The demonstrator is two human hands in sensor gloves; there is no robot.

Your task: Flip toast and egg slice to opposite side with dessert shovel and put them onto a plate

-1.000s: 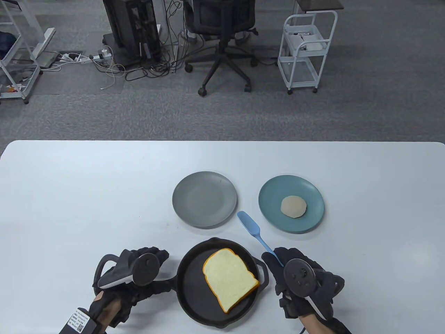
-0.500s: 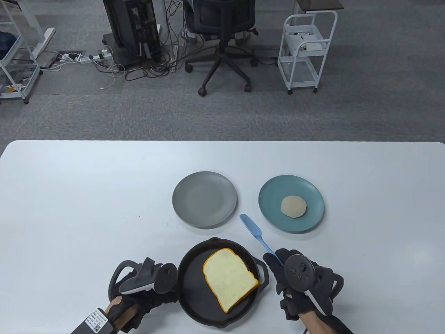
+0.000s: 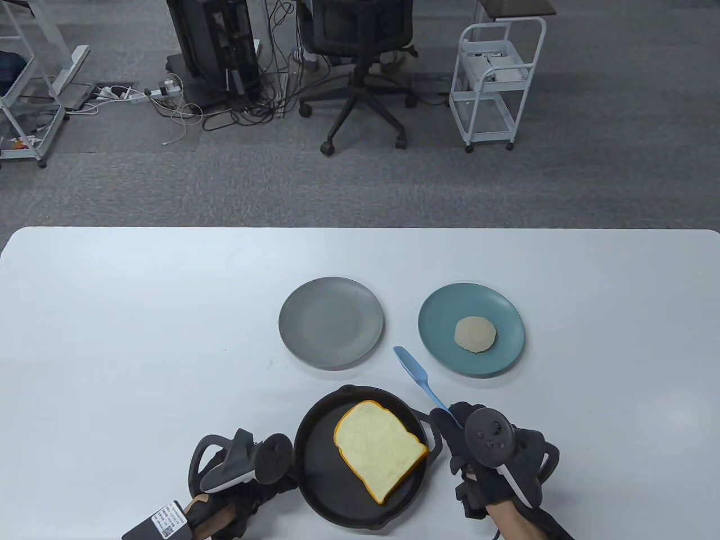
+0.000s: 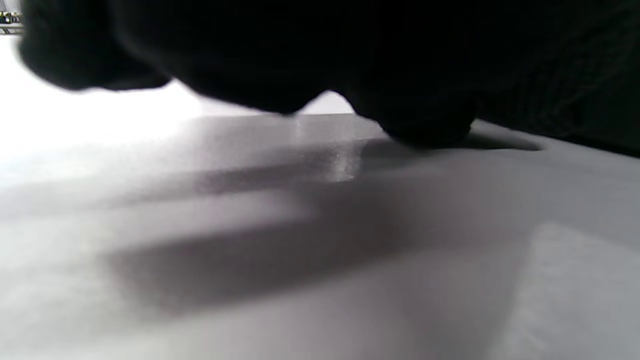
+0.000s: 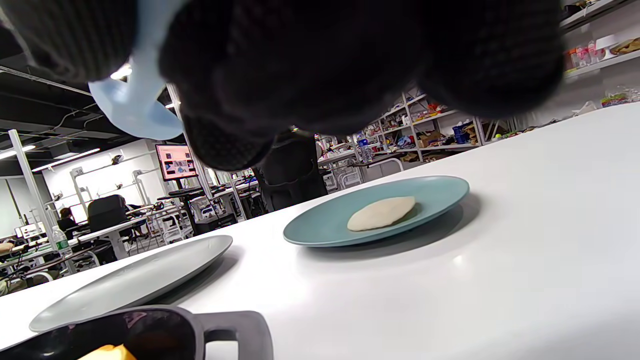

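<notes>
A black frying pan [image 3: 315, 450] sits near the table's front edge with a slice of toast [image 3: 379, 447] lying in it. My left hand [image 3: 264, 475] is pressed against the pan's left side, over its long handle, which is hidden under the glove. My right hand [image 3: 458, 433] grips the handle of a light blue dessert shovel [image 3: 415, 372]; the blade points up and away, above the table between the plates. The pale egg slice [image 3: 475, 334] lies on the blue plate [image 3: 439, 315]. The grey plate [image 3: 331, 322] holds nothing. In the right wrist view the shovel blade [image 5: 130, 107] hangs above the egg slice [image 5: 381, 213].
The pan's short helper handle [image 5: 235, 327] points at my right hand. Both plates stand just behind the pan. White tabletop [image 3: 140, 337] stretches left and back. An office chair [image 3: 360, 67] and a white cart [image 3: 495, 84] stand on the floor beyond.
My left hand slid right up to the pan, and the pan with the toast shifted a little right. The shovel blade drifted slightly right with my right hand.
</notes>
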